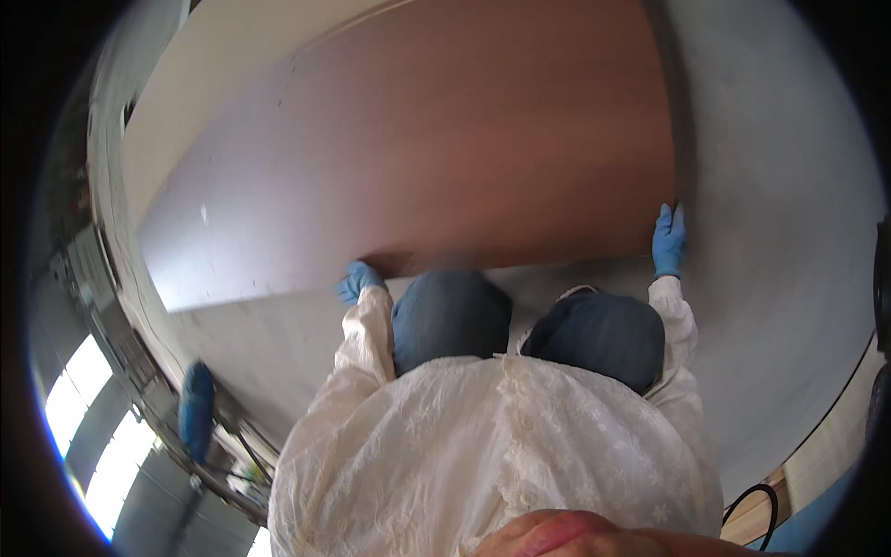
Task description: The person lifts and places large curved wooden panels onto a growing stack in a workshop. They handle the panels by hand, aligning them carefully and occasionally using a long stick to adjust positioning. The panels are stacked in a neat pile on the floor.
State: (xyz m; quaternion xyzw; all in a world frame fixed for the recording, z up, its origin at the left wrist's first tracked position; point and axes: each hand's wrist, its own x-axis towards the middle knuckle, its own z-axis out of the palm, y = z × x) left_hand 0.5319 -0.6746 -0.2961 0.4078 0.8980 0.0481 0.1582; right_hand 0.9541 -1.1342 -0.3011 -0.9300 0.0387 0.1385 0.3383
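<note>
A large, flat brown board (445,158) with a smooth, slightly shiny face spreads out in front of my knees. My left hand (359,280), in a blue glove, grips its near edge just left of my left knee, with the fingers bent at the rim. At the near right corner my right hand (668,243), also gloved in blue, holds the side edge, its fingers lying along it. The undersides of both grips are hidden. A dark shadow runs beside the board's right edge. Bright light glares off its left end.
A pale beige sheet (200,102) shows beyond the board's far left side. Grey floor (770,232) extends to the right. A blue rounded object (196,413) stands at the lower left, near bright windows (93,371). A black cable (768,511) loops at the lower right.
</note>
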